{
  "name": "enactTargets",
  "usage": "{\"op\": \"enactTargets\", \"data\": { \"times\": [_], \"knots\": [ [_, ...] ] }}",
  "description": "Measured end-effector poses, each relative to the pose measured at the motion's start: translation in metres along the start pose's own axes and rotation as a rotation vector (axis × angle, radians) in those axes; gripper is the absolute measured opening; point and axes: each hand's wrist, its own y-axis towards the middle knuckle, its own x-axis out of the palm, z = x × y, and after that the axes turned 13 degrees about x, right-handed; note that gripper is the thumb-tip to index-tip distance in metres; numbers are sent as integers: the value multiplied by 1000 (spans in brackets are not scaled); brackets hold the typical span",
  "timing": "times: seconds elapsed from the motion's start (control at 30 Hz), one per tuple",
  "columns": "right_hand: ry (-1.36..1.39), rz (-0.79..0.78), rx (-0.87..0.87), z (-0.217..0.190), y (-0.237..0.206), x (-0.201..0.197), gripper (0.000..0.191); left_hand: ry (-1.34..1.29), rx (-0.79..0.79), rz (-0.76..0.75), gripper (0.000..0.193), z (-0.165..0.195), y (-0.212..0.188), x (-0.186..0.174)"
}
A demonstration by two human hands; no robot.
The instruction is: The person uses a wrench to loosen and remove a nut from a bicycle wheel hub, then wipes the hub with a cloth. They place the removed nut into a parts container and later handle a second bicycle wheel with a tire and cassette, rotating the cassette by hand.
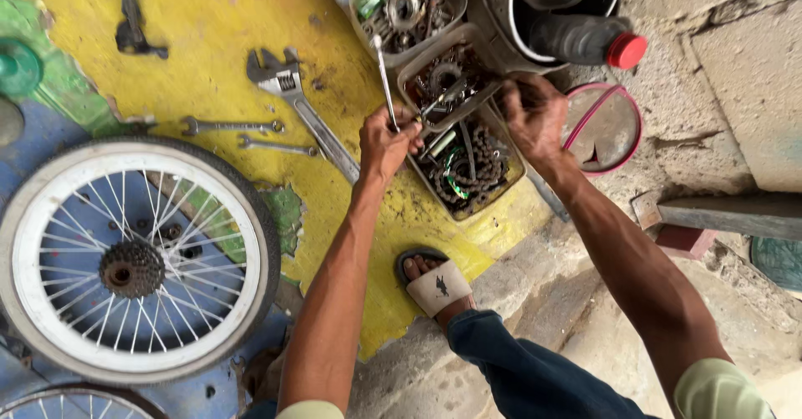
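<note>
- Left hand [386, 142] grips a slim wrench [384, 75] at centre frame, beside the parts tray [418, 75].
- Right hand [533, 116], fingers curled, digs at the tray's upper right edge.
- Open yellow floor [209, 26] lies left; a wheel [134, 260] fills lower left.

I take this for a bicycle repair spot set up on the ground, likely outdoors or at a street edge. A spoked bicycle wheel [134, 260] with its sprocket cluster lies flat at the left edge of the painted yellow floor [217, 43], and the rim of a second wheel [75, 402] shows at the bottom left corner. An adjustable wrench [301, 110] and two slim spanners [251, 135] lie loose on the paint. Grimy plastic tubs [468, 160] hold chain, cogs and bolts. Rough, cracked concrete [718, 68] fills the right side.
</note>
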Motion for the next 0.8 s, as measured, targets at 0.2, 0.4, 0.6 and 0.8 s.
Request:
{"op": "enactTargets", "data": {
  "times": [0.2,0.4,0.6,0.8],
  "knots": [
    [195,-172,-37,-1,-10,6,17,-120,-65,3,5,10,1,-7],
    [125,-230,278,-11,-5,0,14,-311,-232,87,15,-3,11,-9],
    [-216,-318,-19,-21,-4,4,22,-484,-344,135,19,-15,19,-12],
    [-10,-181,-222,-17,-16,9,19,-664,-431,179,19,-15,28,-10]
  ]
}}
